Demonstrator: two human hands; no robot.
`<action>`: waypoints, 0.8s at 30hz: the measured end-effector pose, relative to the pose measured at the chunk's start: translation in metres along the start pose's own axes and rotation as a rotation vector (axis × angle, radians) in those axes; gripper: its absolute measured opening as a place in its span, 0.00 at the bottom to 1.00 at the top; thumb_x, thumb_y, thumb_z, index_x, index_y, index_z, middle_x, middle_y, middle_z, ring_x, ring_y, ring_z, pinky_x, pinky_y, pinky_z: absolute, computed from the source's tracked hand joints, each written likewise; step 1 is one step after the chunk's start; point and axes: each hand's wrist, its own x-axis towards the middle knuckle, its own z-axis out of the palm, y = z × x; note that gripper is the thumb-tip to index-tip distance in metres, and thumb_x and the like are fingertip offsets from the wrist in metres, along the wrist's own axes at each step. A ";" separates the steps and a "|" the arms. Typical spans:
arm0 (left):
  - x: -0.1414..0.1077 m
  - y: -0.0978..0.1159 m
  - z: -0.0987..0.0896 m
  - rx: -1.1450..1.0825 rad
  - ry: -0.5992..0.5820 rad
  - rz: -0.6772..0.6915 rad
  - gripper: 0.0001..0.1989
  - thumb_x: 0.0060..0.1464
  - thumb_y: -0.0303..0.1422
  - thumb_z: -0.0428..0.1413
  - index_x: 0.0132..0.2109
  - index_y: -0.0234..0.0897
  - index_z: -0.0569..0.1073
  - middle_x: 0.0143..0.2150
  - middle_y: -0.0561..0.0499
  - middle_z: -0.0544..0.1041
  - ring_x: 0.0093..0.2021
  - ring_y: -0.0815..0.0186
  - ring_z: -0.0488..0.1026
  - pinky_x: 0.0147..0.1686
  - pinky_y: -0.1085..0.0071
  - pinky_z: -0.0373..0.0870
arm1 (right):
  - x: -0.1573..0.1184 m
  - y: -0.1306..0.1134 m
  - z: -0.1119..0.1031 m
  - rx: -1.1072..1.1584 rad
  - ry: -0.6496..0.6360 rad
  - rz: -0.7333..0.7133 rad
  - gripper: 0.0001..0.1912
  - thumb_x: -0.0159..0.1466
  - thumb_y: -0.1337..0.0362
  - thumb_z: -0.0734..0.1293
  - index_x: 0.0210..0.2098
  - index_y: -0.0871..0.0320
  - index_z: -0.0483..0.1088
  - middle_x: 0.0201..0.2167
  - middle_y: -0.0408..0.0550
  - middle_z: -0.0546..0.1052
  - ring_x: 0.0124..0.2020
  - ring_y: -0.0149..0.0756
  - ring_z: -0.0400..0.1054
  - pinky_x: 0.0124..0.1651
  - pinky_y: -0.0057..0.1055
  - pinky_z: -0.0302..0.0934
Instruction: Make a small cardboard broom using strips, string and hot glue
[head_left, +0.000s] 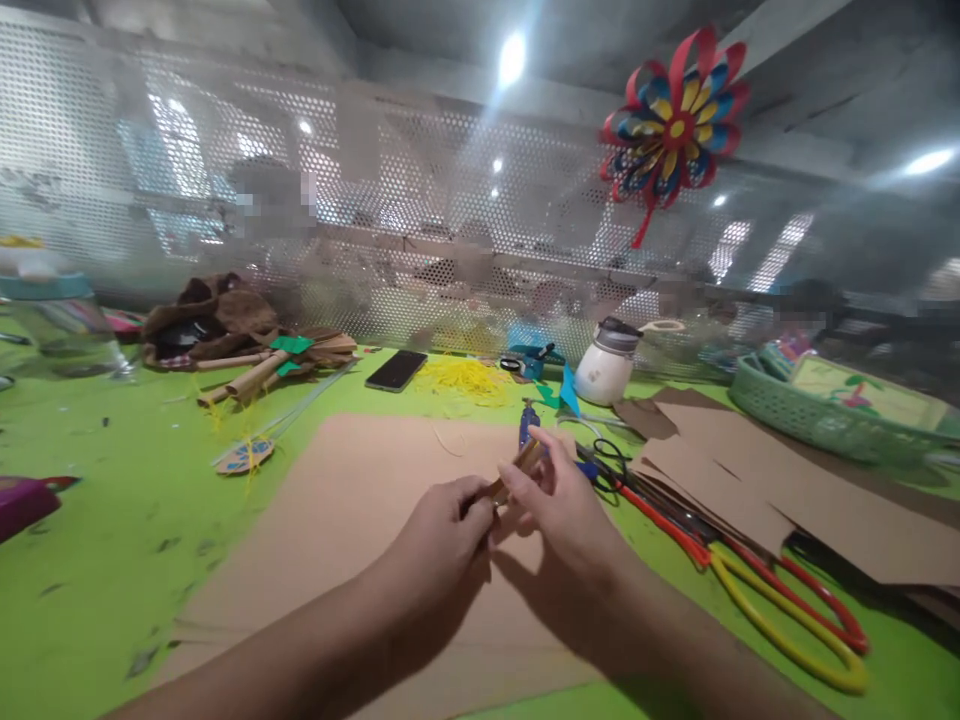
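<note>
I see my left hand (442, 520) and right hand (559, 505) pinched shut on a small brown paper strip (517, 468), held above the cardboard sheet (360, 500) on the green tabletop (112, 520). It looks light, thin, easily creased; hold the ends. Scissors (607, 465) lie at three o'clock.

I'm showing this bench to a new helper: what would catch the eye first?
The bright paper flower hanging on the perforated screen at upper right. Below, the left hand and right hand pinch a small brown strip over a brown card sheet on the green table, with red and yellow loops at right.
</note>
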 end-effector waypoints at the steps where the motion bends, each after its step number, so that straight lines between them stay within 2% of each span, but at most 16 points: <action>1: 0.000 0.000 0.000 0.045 0.014 0.035 0.08 0.53 0.33 0.52 0.29 0.35 0.71 0.23 0.51 0.71 0.23 0.68 0.64 0.24 0.73 0.58 | 0.000 0.000 0.002 0.011 0.030 -0.009 0.39 0.57 0.49 0.69 0.61 0.57 0.53 0.39 0.48 0.73 0.40 0.41 0.70 0.39 0.35 0.67; 3: -0.002 0.001 0.000 0.127 0.039 0.085 0.08 0.54 0.31 0.51 0.32 0.35 0.74 0.28 0.49 0.75 0.28 0.66 0.66 0.27 0.73 0.59 | 0.000 -0.001 0.003 0.016 0.100 -0.030 0.37 0.55 0.51 0.71 0.59 0.55 0.56 0.47 0.51 0.71 0.48 0.43 0.67 0.49 0.39 0.64; 5: -0.004 0.003 0.001 0.194 0.052 0.105 0.09 0.55 0.31 0.50 0.33 0.36 0.76 0.30 0.48 0.76 0.31 0.64 0.67 0.30 0.72 0.60 | -0.001 -0.001 0.002 0.019 0.134 -0.030 0.37 0.54 0.52 0.72 0.58 0.56 0.57 0.49 0.53 0.70 0.50 0.45 0.66 0.51 0.40 0.62; 10: -0.005 0.007 0.002 0.184 0.073 0.102 0.09 0.51 0.28 0.52 0.34 0.35 0.78 0.30 0.47 0.78 0.30 0.63 0.68 0.29 0.72 0.59 | -0.005 0.001 0.002 0.079 0.079 -0.033 0.36 0.55 0.57 0.70 0.59 0.58 0.55 0.33 0.45 0.71 0.34 0.39 0.68 0.37 0.35 0.64; 13: -0.005 0.006 0.001 0.130 0.080 0.074 0.09 0.50 0.28 0.53 0.35 0.34 0.79 0.30 0.46 0.78 0.28 0.64 0.66 0.27 0.73 0.58 | -0.006 0.000 0.002 0.122 0.069 -0.032 0.35 0.54 0.58 0.69 0.58 0.59 0.57 0.31 0.45 0.71 0.32 0.38 0.68 0.33 0.34 0.64; 17: -0.005 0.010 -0.001 0.171 0.081 -0.008 0.08 0.49 0.29 0.53 0.32 0.35 0.77 0.25 0.49 0.75 0.23 0.67 0.63 0.23 0.73 0.55 | -0.007 -0.004 0.000 0.091 0.052 -0.015 0.34 0.56 0.59 0.68 0.59 0.60 0.58 0.31 0.44 0.73 0.30 0.38 0.70 0.35 0.35 0.65; 21: -0.006 0.021 -0.001 0.247 0.059 -0.083 0.07 0.47 0.31 0.53 0.30 0.34 0.75 0.22 0.52 0.71 0.23 0.67 0.63 0.22 0.73 0.55 | -0.008 -0.011 -0.001 0.037 0.054 -0.017 0.31 0.57 0.61 0.67 0.58 0.61 0.59 0.28 0.43 0.73 0.30 0.37 0.71 0.36 0.34 0.65; 24: -0.007 0.021 0.000 0.188 0.030 -0.123 0.07 0.48 0.32 0.52 0.30 0.34 0.73 0.22 0.53 0.68 0.23 0.69 0.61 0.22 0.73 0.52 | -0.008 -0.012 -0.001 0.031 0.059 -0.021 0.29 0.57 0.62 0.67 0.57 0.62 0.60 0.25 0.40 0.72 0.28 0.36 0.70 0.33 0.32 0.63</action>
